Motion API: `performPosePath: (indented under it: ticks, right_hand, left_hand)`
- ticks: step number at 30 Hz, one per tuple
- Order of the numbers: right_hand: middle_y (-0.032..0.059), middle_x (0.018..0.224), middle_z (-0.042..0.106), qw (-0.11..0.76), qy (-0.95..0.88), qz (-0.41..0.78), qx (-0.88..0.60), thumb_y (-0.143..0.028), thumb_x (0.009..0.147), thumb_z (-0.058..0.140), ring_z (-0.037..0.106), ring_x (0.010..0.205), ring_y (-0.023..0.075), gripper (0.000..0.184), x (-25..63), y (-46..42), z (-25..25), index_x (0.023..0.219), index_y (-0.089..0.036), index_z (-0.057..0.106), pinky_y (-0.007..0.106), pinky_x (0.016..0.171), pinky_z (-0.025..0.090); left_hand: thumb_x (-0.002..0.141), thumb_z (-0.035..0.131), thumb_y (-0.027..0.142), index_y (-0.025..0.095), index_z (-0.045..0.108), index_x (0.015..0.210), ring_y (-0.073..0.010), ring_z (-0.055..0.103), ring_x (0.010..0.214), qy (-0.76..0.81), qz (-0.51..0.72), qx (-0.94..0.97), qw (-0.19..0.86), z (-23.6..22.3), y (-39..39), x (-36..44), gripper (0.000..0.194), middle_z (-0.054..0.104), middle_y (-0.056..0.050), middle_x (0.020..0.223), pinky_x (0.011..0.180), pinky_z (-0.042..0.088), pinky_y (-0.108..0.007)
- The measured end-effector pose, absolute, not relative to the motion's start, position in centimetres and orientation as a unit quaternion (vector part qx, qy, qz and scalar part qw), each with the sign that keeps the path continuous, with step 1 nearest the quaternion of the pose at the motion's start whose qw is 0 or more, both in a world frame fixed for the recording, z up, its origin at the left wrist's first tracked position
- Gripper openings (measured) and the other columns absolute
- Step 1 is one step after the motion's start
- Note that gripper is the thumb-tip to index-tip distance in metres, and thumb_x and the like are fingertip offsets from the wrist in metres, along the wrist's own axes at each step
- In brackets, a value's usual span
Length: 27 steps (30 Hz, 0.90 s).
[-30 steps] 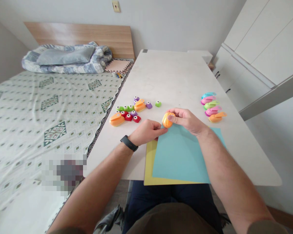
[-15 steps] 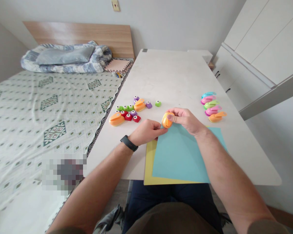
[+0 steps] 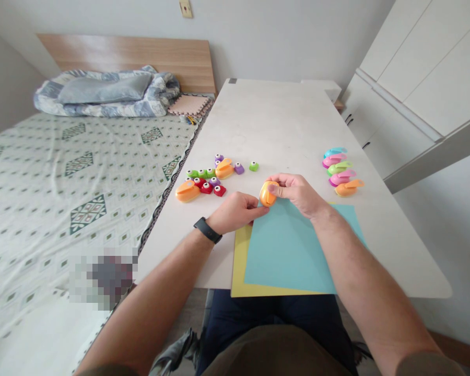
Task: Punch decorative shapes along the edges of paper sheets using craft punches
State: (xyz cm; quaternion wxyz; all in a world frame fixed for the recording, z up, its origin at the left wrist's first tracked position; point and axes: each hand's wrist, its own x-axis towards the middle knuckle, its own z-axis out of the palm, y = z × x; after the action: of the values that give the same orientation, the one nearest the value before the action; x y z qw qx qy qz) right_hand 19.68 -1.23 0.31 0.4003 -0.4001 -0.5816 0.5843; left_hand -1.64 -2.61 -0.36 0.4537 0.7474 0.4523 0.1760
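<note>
An orange lever craft punch (image 3: 267, 195) sits at the upper left corner of a light blue sheet of paper (image 3: 290, 250). My right hand (image 3: 297, 192) is closed around the punch, its thumb lying on the lever. My left hand (image 3: 241, 210) pinches the blue sheet's corner just beside the punch, thumb on top and the other fingers partly hidden. Under the blue sheet lies yellow paper (image 3: 239, 266), showing along the left and lower edges. Whether the punch's jaw has the paper's edge in it is hidden.
On the white table (image 3: 278, 120), several small punches, including a red punch (image 3: 219, 191) and a green punch (image 3: 254, 166), lie left with two orange punches (image 3: 187, 191). A row of coloured lever punches (image 3: 340, 167) stands right. A bed (image 3: 113, 151) adjoins the table's left side.
</note>
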Motion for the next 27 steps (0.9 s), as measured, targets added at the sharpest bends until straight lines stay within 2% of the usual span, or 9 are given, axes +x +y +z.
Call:
performPosePath:
  ticks: [10,18,27]
  right_hand:
    - [0.0049,0.094,0.072,0.409,-0.568,0.589,-0.405,-0.055,0.072,0.083,0.063,0.088,0.0219,0.043,19.55,-1.26,0.27,0.096,-0.021,0.074,0.036,0.085,0.048]
    - [0.0038,0.082,0.072,0.426,-0.547,0.565,-0.446,-0.055,0.074,0.081,0.062,0.080,0.0207,0.036,19.16,-0.95,-0.14,0.080,-0.021,0.074,0.035,0.079,0.048]
    - [0.0053,0.092,0.072,0.398,-0.580,0.583,-0.406,-0.056,0.075,0.081,0.063,0.085,0.0207,0.044,19.56,-1.40,0.38,0.096,-0.019,0.070,0.034,0.081,0.048]
  left_hand:
    - [0.087,0.061,0.056,0.016,0.050,0.058,-0.0073,0.042,0.049,0.454,0.179,0.746,0.452,-0.43,-2.57,-1.67,0.050,0.057,0.002,0.054,0.046,0.028,-0.023]
    - [0.087,0.060,0.055,0.017,0.048,0.058,-0.0073,0.039,0.049,0.443,0.177,0.752,0.455,-0.31,-2.58,-1.49,0.050,0.053,0.003,0.053,0.047,0.028,-0.024]
    - [0.087,0.060,0.055,0.017,0.048,0.058,-0.0078,0.042,0.049,0.449,0.181,0.752,0.447,-0.63,-2.55,-1.57,0.049,0.055,0.002,0.054,0.046,0.030,-0.024]
